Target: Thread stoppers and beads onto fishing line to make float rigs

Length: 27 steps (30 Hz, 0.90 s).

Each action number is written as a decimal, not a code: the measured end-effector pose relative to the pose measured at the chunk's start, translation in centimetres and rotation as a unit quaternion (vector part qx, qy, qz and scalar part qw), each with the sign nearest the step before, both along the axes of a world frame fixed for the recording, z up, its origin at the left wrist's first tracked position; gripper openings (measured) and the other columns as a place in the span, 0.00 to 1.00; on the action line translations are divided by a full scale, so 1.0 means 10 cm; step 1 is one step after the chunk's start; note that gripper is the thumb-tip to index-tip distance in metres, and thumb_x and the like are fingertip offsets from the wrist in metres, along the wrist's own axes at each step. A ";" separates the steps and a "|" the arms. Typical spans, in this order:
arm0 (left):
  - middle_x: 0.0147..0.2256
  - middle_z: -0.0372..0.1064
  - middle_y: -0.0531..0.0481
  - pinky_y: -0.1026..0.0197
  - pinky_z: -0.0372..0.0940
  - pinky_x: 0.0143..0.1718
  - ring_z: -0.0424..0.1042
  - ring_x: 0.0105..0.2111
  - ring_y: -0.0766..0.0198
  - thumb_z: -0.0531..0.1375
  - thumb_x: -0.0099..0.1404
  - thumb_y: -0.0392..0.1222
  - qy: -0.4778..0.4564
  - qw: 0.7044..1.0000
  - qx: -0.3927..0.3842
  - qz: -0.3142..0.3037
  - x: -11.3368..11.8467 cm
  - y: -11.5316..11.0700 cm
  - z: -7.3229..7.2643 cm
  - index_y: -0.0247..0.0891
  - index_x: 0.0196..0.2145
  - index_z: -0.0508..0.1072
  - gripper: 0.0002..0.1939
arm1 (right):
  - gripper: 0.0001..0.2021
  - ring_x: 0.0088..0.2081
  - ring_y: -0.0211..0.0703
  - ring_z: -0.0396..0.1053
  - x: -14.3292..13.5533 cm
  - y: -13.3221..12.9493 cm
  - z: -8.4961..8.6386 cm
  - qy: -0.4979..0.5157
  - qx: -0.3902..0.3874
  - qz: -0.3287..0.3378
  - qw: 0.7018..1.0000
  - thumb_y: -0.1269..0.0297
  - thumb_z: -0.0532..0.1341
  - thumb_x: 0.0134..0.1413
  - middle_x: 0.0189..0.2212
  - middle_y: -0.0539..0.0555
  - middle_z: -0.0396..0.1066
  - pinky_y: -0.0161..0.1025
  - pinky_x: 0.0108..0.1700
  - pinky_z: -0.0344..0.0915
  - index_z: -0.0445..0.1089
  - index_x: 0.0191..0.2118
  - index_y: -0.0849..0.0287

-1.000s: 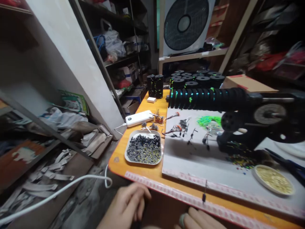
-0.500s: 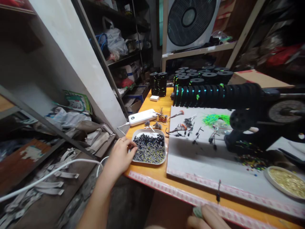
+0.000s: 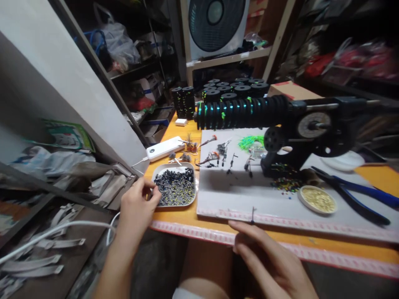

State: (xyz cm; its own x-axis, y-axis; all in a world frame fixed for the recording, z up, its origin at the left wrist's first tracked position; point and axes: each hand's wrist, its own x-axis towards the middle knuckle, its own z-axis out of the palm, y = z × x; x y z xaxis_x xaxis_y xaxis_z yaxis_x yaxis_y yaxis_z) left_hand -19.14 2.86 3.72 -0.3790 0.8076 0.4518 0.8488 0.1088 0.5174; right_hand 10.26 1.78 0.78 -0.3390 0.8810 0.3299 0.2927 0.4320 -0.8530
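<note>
My left hand [image 3: 141, 203] is at the left rim of a white tray [image 3: 193, 194]. Its thumb and index finger are pinched together, and what they hold, if anything, is too small to make out. Small black and grey-yellow tubular pieces [image 3: 176, 187] fill the tray. Low in the view, my right hand [image 3: 268, 257] is over the table's front edge with its fingers apart and nothing visible in them. Just beyond its fingertips, a small dark piece with a thin stem [image 3: 253, 215] stands at the edge of the white board [image 3: 218, 199].
A black machine [image 3: 280, 153] carries a row of black discs [image 3: 243, 113]. Blue-handled pliers [image 3: 352, 191] and a dish of gold bits [image 3: 318, 199] lie to the right. A white power bank [image 3: 165, 148] sits behind the tray; green strands [image 3: 251, 142] lie on the board.
The view has turned to the right. My right hand has come further into view, its fingers now spread; the pale green thing at its fingertips no longer shows. My left hand stays by the tray.
</note>
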 end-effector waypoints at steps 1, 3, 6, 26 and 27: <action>0.27 0.69 0.52 0.58 0.63 0.34 0.68 0.27 0.62 0.59 0.60 0.35 -0.014 1.000 0.013 -0.006 0.09 -0.04 -0.01 0.40 0.29 0.69 0.03 | 0.14 0.40 0.45 0.78 -0.01 -0.01 0.00 0.014 -0.025 -0.010 1.000 0.64 0.60 0.62 0.41 0.53 0.78 0.33 0.39 0.75 0.71 0.53 0.46; 0.33 0.72 0.50 0.59 0.66 0.36 0.71 0.31 0.61 0.59 0.63 0.37 -0.057 0.997 0.031 -0.036 0.33 -0.14 -0.04 0.39 0.33 0.71 0.01 | 0.13 0.37 0.43 0.78 -0.02 -0.02 0.02 0.040 -0.068 -0.016 0.997 0.62 0.59 0.63 0.38 0.52 0.78 0.32 0.38 0.74 0.71 0.52 0.47; 0.41 0.73 0.48 0.63 0.69 0.38 0.74 0.41 0.60 0.59 0.66 0.38 -0.203 0.974 0.024 -0.102 0.79 -0.32 -0.08 0.42 0.42 0.76 0.08 | 0.11 0.34 0.41 0.77 -0.03 -0.03 0.07 0.066 -0.094 -0.014 0.993 0.62 0.59 0.64 0.34 0.51 0.77 0.31 0.37 0.74 0.71 0.51 0.48; 0.29 0.75 0.49 0.67 0.69 0.35 0.75 0.31 0.63 0.66 0.60 0.33 -0.483 0.840 -0.020 -0.246 1.49 -0.53 -0.18 0.43 0.31 0.82 0.06 | 0.21 0.35 0.42 0.80 0.18 -0.14 0.36 -0.056 0.089 -0.017 0.994 0.77 0.58 0.55 0.39 0.52 0.80 0.31 0.39 0.76 0.68 0.53 0.53; 0.30 0.76 0.49 0.66 0.69 0.36 0.76 0.32 0.62 0.65 0.60 0.32 -0.457 0.849 -0.022 -0.263 1.48 -0.53 -0.19 0.43 0.32 0.82 0.07 | 0.21 0.36 0.42 0.80 0.18 -0.13 0.36 -0.063 0.097 -0.013 0.993 0.77 0.57 0.55 0.39 0.52 0.80 0.32 0.39 0.76 0.68 0.53 0.53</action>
State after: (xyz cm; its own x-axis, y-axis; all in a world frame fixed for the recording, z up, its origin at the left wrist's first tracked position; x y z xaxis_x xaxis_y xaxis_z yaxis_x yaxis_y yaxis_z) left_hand -4.34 -2.39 1.79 -0.1370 0.9822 0.1283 0.0320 -0.1251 0.9916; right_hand 12.10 0.45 4.41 -0.3669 0.8136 0.4511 0.4048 0.5762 -0.7100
